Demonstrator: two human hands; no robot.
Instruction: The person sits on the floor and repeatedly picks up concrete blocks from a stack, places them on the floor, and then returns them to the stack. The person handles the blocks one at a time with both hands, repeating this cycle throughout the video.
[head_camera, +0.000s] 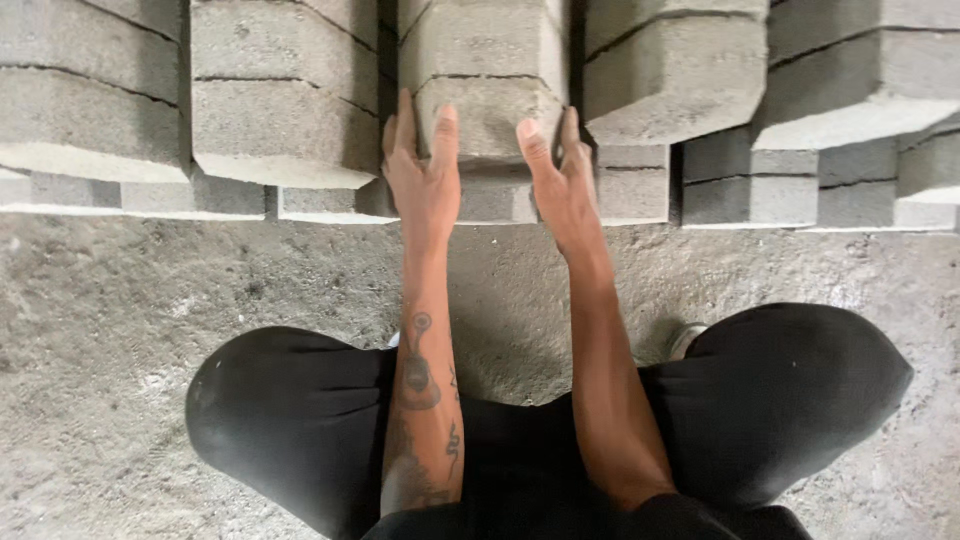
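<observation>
At the middle of the stacked row sits the block (487, 115) I have hold of, a grey concrete one with chamfered corners, resting on the lower course. I see my left hand (420, 165) pressed flat against its left side, thumb laid over the front face, fingers open and clamped to it. My right hand (558, 170) does the same on the block's right side, so both hands grip it between them. Left of the block stands a neighbour block (285, 125), just beside it with a dark gap between; right of it another, the tilted block (670, 75), leans a little. Below the block runs the lower course (630, 195), and nearer me the concrete floor (120, 320), rough and dusty. My knees (290, 410) in black trousers are spread either side of my arms.
</observation>
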